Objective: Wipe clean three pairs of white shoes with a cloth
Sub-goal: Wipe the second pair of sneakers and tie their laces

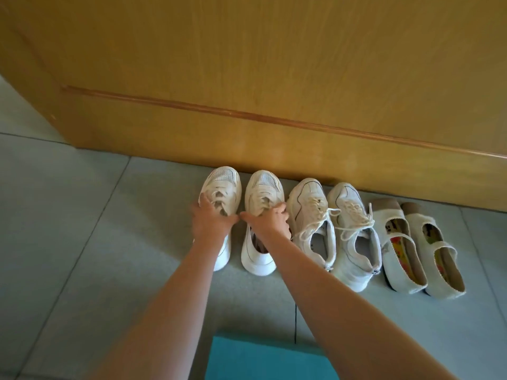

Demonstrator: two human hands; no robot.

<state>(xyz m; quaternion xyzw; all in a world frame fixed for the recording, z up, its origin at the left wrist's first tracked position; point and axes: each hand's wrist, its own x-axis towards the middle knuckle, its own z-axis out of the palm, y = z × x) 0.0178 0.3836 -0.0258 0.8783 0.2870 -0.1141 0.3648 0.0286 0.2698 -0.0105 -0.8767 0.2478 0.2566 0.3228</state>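
Along the foot of a wooden panel (274,78), on grey floor tiles (68,215): three pairs of white shoes in a row, toes to the wood. Left hand (211,219) curled over the laces of the leftmost sneaker (220,182), right hand (270,222) gripping the lace area of the second sneaker (262,187), apparently about to lift this first pair out of the row. Teal cloth (263,360) flat on the floor at the bottom edge, between the forearms, untouched. Laced pair (310,204) and strapped flats (397,223) lined up to the right.

Probably best to hook well under each tongue, raise both sneakers straight up clear of the neighbouring loose laces, and set them down by the cloth before freeing a hand to wipe.

Fingertips buried among the laces, so depth of grip impossible to judge. Cloth cut off by the frame. Leftmost sneaker's opening masked by the forearm. Degree of soiling too faint to tell.
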